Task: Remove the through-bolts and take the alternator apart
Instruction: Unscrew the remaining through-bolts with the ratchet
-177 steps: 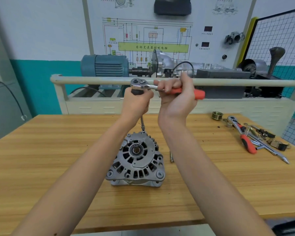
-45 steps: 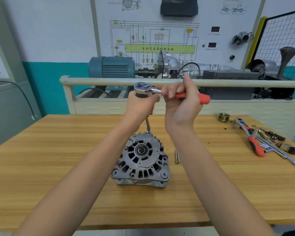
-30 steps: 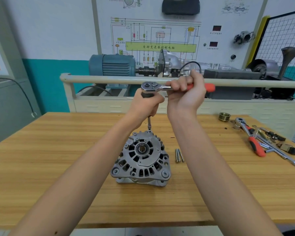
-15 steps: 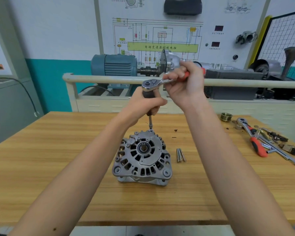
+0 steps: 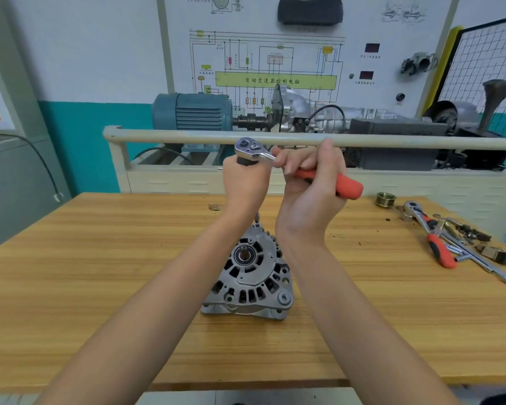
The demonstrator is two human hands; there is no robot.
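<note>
A grey cast alternator stands on the wooden bench, shaft end up. A ratchet wrench with an orange handle sits on a long extension whose tip meets a bolt at the alternator's far rim. My left hand is closed around the extension just under the ratchet head. My right hand grips the orange handle, which points right and toward me. The loosened bolts seen earlier beside the alternator are hidden behind my right forearm.
At the bench's right lie a second orange-handled ratchet, a long bar, small metal parts and a brass pulley. A beige rail and a training rig with a blue motor stand behind the bench.
My right hand has swung the ratchet handle from pointing away and right to pointing right and toward me. My left hand stays on the extension. The view shifted slightly.
</note>
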